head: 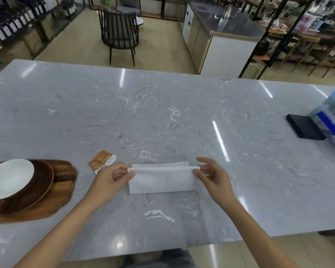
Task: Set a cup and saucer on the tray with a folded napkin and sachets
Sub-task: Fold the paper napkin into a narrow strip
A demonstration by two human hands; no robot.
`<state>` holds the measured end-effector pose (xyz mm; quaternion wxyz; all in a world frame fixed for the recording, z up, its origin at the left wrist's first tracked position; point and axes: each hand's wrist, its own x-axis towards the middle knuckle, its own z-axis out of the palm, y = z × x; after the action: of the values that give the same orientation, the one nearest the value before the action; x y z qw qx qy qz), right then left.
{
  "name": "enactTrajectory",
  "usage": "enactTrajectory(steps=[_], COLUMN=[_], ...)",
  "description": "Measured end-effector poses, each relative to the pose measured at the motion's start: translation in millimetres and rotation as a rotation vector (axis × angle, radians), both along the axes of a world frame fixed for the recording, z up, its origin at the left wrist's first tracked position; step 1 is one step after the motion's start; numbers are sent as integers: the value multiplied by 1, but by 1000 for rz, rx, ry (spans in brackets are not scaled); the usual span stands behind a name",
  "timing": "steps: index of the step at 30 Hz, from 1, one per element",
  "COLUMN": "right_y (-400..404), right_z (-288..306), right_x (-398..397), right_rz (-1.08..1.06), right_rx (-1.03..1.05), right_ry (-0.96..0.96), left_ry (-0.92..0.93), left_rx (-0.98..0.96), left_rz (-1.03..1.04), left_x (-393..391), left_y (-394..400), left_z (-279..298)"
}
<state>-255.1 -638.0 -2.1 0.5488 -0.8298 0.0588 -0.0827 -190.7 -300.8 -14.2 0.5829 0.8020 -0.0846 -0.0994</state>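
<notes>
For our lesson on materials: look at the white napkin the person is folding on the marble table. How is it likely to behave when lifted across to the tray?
The napkin looks thin and soft, so it will probably sag if lifted by one end. Both hands, left and right, pinch its far fold, which suggests the layers may spring open. It is likely very light.

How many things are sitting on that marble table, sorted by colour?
White: 2, the napkin held by the left hand and right hand, and the cup
Brown wood: 2, the saucer and the tray
Orange: 2, the sachets
Black: 1, the flat box
Total: 7
</notes>
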Motion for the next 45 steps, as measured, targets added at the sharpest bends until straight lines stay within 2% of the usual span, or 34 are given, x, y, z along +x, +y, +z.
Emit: enactTrajectory(steps=[4, 8, 13, 19, 27, 30, 33, 36, 39, 41, 45], right_y=[3, 4, 8, 14, 20, 29, 45, 64, 70, 65, 57], right_z=[-18, -40, -56, -61, -58, -54, -53, -55, -64, -72, -79], right_x=[36, 53, 56, 52, 49, 45, 38, 39, 44, 44, 47], right_rz=[-61, -135, -194, -263, -259, -237, -139, 39, 149, 177, 207], right_rx=[26, -46, -97, -117, -233, -374, -691, -864, -874, -866, -912], right_ry=[83, 190, 231, 205, 213, 207, 26, -35, 112, 172, 164], left_ry=[42, 114, 43, 15, -74, -146, -366, -582, -526, -465, -438], left_rx=[74, 113, 211, 235, 317, 444, 691, 779, 931, 999, 1017], left_rz=[61, 146, 189, 230, 277, 242, 171, -84, -323, -369, -403], left_x=[29, 39, 36, 31, 26, 24, 20, 18, 18, 18, 20], left_y=[-11, -22, -24, -26, -35, -37, -45, -57, -58, -51, -41], left_z=[-19, -28, -33, -37, -37, -35, -33, -31, -41, -51, -57])
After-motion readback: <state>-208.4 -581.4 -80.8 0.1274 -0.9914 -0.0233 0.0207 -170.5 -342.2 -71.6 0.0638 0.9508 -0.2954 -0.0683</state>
